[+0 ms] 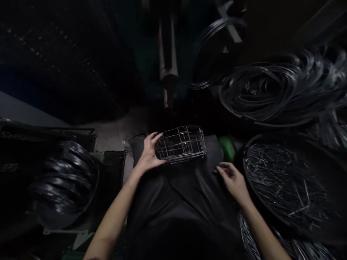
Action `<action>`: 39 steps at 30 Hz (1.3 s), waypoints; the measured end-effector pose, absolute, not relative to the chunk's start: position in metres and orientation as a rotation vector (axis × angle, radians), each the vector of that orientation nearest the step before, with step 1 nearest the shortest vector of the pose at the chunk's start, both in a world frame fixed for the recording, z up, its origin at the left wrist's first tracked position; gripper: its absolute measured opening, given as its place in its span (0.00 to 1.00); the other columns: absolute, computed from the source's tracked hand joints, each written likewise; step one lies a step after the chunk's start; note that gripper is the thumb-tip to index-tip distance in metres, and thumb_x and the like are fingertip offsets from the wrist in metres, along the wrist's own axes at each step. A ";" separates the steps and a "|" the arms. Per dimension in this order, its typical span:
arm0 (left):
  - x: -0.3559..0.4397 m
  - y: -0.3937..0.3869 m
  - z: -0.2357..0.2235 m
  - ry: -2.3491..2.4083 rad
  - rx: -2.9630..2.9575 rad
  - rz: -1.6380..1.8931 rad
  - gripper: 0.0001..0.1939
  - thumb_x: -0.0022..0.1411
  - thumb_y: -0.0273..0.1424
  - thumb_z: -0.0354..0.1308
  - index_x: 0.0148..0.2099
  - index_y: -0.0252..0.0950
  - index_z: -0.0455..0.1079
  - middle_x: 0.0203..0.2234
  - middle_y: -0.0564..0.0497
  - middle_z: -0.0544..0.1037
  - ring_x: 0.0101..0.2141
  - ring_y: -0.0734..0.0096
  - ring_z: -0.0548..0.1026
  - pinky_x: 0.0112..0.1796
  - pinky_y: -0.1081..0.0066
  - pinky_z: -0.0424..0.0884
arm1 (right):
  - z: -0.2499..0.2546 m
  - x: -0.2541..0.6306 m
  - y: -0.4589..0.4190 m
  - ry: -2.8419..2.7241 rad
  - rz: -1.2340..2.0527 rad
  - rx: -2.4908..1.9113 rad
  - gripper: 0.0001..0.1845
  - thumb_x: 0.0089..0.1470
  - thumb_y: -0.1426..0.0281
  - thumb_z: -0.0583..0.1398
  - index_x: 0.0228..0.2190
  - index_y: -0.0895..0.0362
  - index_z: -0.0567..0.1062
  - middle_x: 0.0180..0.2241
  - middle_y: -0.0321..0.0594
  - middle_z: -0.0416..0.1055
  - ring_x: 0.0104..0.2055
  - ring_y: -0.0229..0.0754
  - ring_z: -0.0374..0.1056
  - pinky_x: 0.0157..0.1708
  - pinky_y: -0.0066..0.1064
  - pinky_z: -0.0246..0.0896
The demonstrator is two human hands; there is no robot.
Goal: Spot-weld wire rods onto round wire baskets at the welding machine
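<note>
A small wire basket (181, 144) of shiny metal rods rests over the dark apron on my lap. My left hand (149, 153) grips its left end, thumb at the lower edge and fingers at the upper one. To the right of the basket and apart from it is my right hand (230, 178), its thumb and fingertips pinched together. Whatever those fingertips may hold is too dark and small to name. Above the basket, a machine's cylindrical rod (168, 72) points down toward it.
At right stands a round black tub (246, 169) of loose short wire pieces (287, 184). Wire rings (260, 94) pile up behind it. A bin of shiny, wrapped-looking bundles (65, 177) is at left. Something green (227, 148) sits beyond my right hand.
</note>
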State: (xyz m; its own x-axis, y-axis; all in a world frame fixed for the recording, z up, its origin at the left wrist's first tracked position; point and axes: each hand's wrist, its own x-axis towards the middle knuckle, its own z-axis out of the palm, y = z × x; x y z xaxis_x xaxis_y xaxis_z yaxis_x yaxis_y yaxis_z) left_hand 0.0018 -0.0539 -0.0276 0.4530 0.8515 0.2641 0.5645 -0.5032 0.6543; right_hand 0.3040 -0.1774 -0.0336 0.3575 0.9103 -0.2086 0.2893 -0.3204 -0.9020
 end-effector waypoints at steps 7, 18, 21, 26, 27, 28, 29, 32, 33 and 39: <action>0.001 -0.044 -0.003 1.137 2.401 0.662 0.35 0.45 0.38 0.70 0.55 0.42 0.63 0.58 0.41 0.50 0.59 0.45 0.52 0.57 0.45 0.55 | 0.057 0.268 -0.102 -1.729 1.419 -1.538 0.14 0.53 0.57 0.61 0.32 0.54 0.79 0.32 0.38 0.78 0.35 0.44 0.74 0.36 0.33 0.69; -0.005 -0.035 0.006 1.172 2.356 0.619 0.39 0.44 0.37 0.70 0.58 0.40 0.62 0.56 0.40 0.53 0.58 0.46 0.54 0.56 0.47 0.57 | 0.022 0.221 -0.081 -2.608 -0.044 -1.286 0.15 0.59 0.67 0.58 0.47 0.53 0.75 0.42 0.38 0.77 0.27 0.39 0.72 0.24 0.28 0.61; -0.004 -0.024 0.016 1.145 2.367 0.609 0.39 0.43 0.34 0.70 0.58 0.39 0.62 0.56 0.39 0.52 0.57 0.45 0.53 0.56 0.47 0.58 | 0.025 0.224 -0.071 -2.571 -0.083 -1.178 0.14 0.61 0.69 0.56 0.46 0.52 0.76 0.42 0.36 0.77 0.30 0.38 0.74 0.26 0.27 0.62; 0.000 -0.005 0.023 1.147 2.382 0.643 0.40 0.42 0.34 0.70 0.58 0.39 0.61 0.56 0.39 0.51 0.58 0.44 0.52 0.55 0.46 0.59 | 0.029 0.230 -0.047 -2.478 -0.132 -1.052 0.13 0.62 0.69 0.56 0.46 0.54 0.76 0.42 0.36 0.76 0.30 0.36 0.74 0.27 0.26 0.63; 0.001 -0.002 0.022 1.154 2.383 0.653 0.40 0.42 0.35 0.70 0.58 0.40 0.61 0.56 0.40 0.51 0.58 0.44 0.52 0.55 0.45 0.59 | 0.030 0.231 -0.043 -2.468 -0.142 -1.040 0.13 0.61 0.69 0.56 0.46 0.54 0.76 0.42 0.36 0.76 0.29 0.35 0.74 0.27 0.26 0.63; 0.002 0.000 0.022 1.158 2.384 0.666 0.40 0.43 0.35 0.70 0.59 0.41 0.61 0.57 0.40 0.51 0.58 0.44 0.53 0.55 0.45 0.59 | 0.030 0.232 -0.040 -2.463 -0.150 -1.032 0.13 0.61 0.70 0.56 0.46 0.54 0.76 0.43 0.37 0.76 0.29 0.35 0.74 0.27 0.26 0.63; 0.003 0.002 0.022 1.161 2.384 0.678 0.40 0.43 0.36 0.70 0.59 0.41 0.61 0.57 0.40 0.51 0.58 0.44 0.53 0.55 0.45 0.59 | 0.030 0.233 -0.037 -2.467 -0.157 -1.028 0.13 0.60 0.70 0.57 0.46 0.53 0.76 0.43 0.37 0.76 0.29 0.35 0.74 0.27 0.26 0.63; 0.003 0.005 0.021 1.171 2.388 0.711 0.39 0.45 0.37 0.69 0.59 0.41 0.60 0.57 0.40 0.51 0.58 0.45 0.52 0.56 0.46 0.59 | 0.030 0.233 -0.030 -2.477 -0.175 -1.012 0.13 0.60 0.70 0.57 0.46 0.52 0.76 0.43 0.36 0.76 0.29 0.35 0.73 0.26 0.26 0.62; 0.003 0.006 0.021 1.178 2.392 0.723 0.39 0.45 0.37 0.69 0.59 0.40 0.60 0.57 0.39 0.51 0.58 0.45 0.52 0.56 0.46 0.59 | 0.030 0.233 -0.029 -2.471 -0.180 -1.008 0.12 0.60 0.69 0.57 0.45 0.53 0.76 0.43 0.36 0.77 0.28 0.35 0.73 0.26 0.27 0.62; 0.005 0.016 0.022 1.173 2.423 0.728 0.39 0.45 0.37 0.70 0.59 0.39 0.61 0.57 0.39 0.51 0.58 0.44 0.53 0.56 0.45 0.59 | 0.028 0.235 -0.021 -2.491 -0.149 -1.071 0.14 0.59 0.69 0.58 0.46 0.51 0.76 0.43 0.36 0.76 0.28 0.35 0.73 0.26 0.27 0.62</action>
State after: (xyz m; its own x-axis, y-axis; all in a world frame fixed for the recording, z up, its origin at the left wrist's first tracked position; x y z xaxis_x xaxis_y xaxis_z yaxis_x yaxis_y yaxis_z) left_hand 0.0049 0.0160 0.0220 0.5249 0.7989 0.2938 0.6183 -0.5951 0.5134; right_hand 0.2347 -0.0206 0.0277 -0.6133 0.6685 0.4207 0.7138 0.6971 -0.0672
